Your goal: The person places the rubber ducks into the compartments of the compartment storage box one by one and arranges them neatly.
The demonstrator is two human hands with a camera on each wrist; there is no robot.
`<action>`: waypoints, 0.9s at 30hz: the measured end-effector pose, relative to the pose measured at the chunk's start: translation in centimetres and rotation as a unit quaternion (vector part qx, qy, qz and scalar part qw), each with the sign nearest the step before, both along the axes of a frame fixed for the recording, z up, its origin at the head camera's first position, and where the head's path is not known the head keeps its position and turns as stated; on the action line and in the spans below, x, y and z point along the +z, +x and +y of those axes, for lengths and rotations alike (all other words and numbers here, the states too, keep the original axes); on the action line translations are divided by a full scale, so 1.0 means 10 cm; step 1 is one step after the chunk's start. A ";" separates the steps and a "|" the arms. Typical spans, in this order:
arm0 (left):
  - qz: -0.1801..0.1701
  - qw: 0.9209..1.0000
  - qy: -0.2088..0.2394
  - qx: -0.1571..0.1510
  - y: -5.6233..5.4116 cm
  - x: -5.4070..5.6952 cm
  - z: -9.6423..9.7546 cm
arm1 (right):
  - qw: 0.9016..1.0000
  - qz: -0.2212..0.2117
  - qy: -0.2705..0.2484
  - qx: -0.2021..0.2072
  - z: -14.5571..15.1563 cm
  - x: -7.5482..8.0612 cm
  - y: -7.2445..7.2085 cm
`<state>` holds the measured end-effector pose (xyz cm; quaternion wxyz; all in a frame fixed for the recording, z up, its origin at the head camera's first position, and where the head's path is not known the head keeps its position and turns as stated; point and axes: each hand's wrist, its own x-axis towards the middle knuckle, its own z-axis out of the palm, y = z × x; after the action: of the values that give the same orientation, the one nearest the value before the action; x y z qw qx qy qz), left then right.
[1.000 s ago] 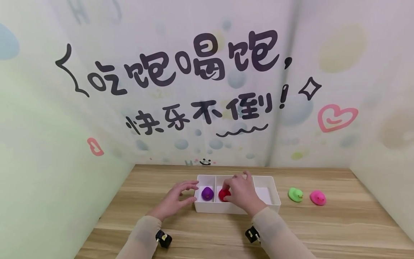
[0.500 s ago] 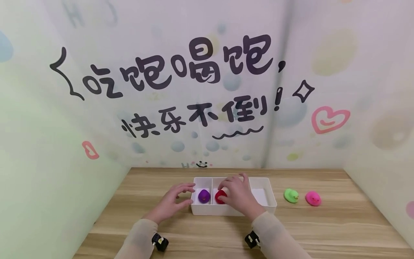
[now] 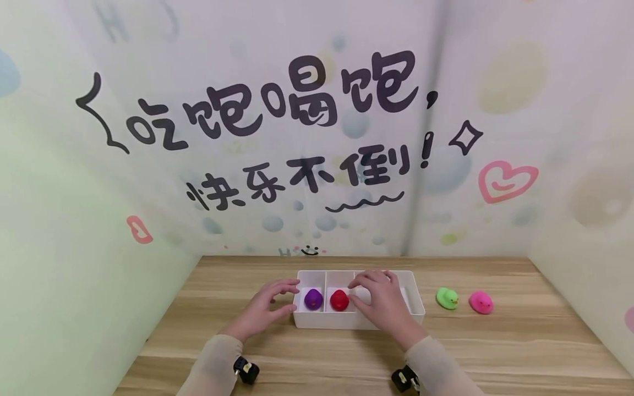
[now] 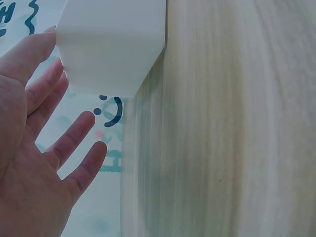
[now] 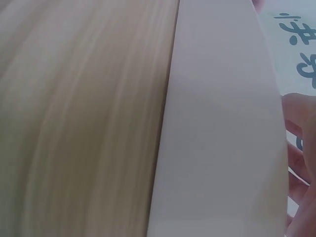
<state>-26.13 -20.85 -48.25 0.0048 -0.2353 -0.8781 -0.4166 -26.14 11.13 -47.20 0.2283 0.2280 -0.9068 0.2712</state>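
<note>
The small, round, red, rubbery-looking duck [image 3: 339,301], inside the white rectangular plastic-looking box [image 3: 322,320] between the spread, unladen left hand [image 3: 269,309] and parted, unladen right hand [image 3: 385,300], seems light, squeezable and best pinched by its 2 sides.

The person's forearms are covered by a cream fabric left sleeve [image 3: 210,360] and a matching cream fabric right sleeve [image 3: 442,363], each tinted by a faint greyish patch near the cuff. The left hand [image 3: 269,306] and right hand [image 3: 385,300] are left bare. A small, black, boxy left wrist camera [image 3: 251,374] and its black right counterpart [image 3: 400,379] are worn, both marked by a pale yellowish spot.
</note>
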 end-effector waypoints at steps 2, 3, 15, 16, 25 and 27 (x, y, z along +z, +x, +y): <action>0.000 1.000 0.001 0.000 0.00 -0.01 -0.01 | 1.000 0.011 -0.001 -0.003 0.05 -0.01 0.01; -0.001 1.000 0.002 0.001 0.00 -0.01 -0.01 | 1.000 0.019 -0.002 -0.005 0.07 -0.01 0.01; -0.008 1.000 0.004 -0.004 -0.01 0.00 0.01 | 0.997 0.072 -0.025 -0.017 0.34 0.03 0.07; -0.008 1.000 0.004 -0.004 -0.01 0.00 0.01 | 0.997 0.072 -0.028 -0.018 0.36 0.03 0.07; -0.013 1.000 0.001 0.003 -0.01 -0.01 -0.01 | 0.996 0.073 -0.029 -0.035 0.55 0.05 0.05; -0.012 1.000 0.002 0.000 -0.01 -0.01 0.00 | 0.996 0.074 -0.031 -0.038 0.59 0.04 0.05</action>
<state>-26.25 -20.89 -48.35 -0.0056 -0.2304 -0.8772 -0.4213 -25.66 17.02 -46.80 0.3120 0.2060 -0.8864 0.2729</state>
